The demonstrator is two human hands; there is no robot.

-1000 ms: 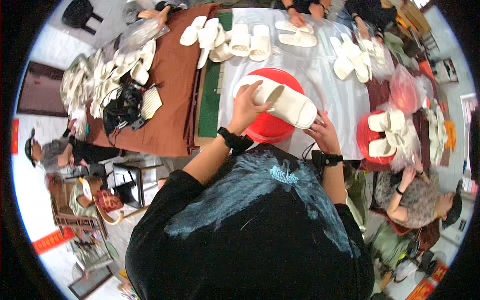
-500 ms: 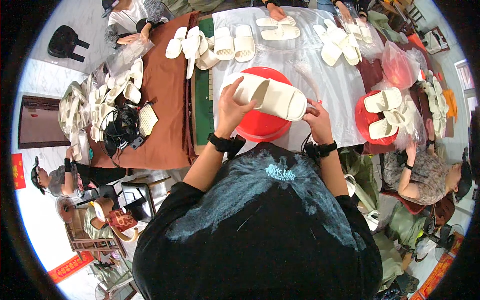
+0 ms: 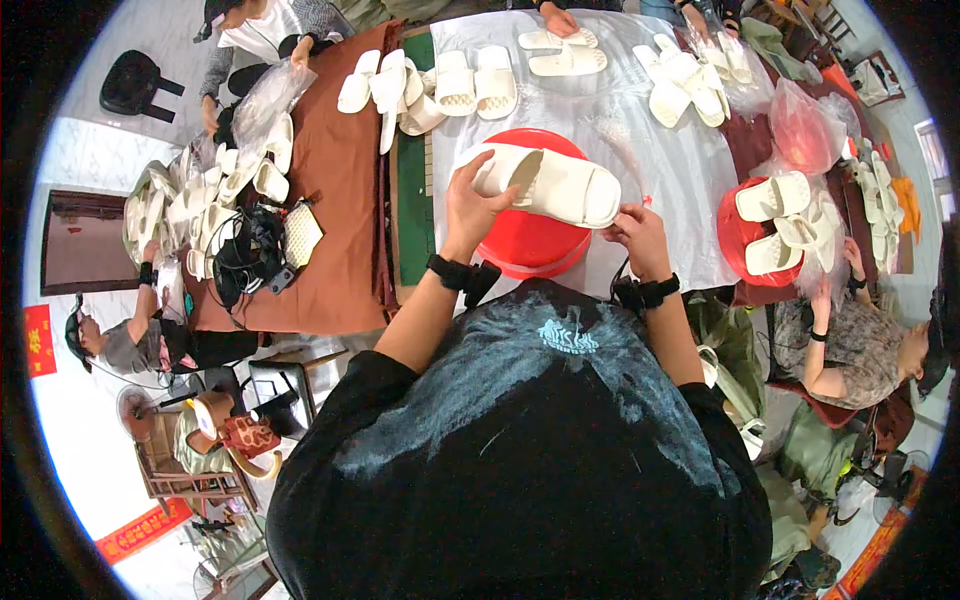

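From the head camera, looking down: my left hand (image 3: 470, 205) is wrapped round the heel end of a cream-white moulded foam slide slipper (image 3: 555, 185), fingers curled over its edge and clamped, while my right hand (image 3: 640, 235) comes up under the toe end, fingertips pinching at the sole there. The slipper hangs flat between both hands, just above a round red plastic basin (image 3: 530, 245) that sits on the white plastic sheet (image 3: 690, 165) covering the table. I judge this thing light as anything, a bit springy, so it probably bends if I squeeze the strap arch; the smooth foam looks grippy rather than slippery, and hardly fragile. Best hold seems the thick sole ends, where I have it, not the wide band across the top. Beyond it lie more cream slippers (image 3: 470, 85) in a loose row, and a second red basin (image 3: 770, 225) full of slippers stands to my right by a co-worker's arm (image 3: 820, 340).
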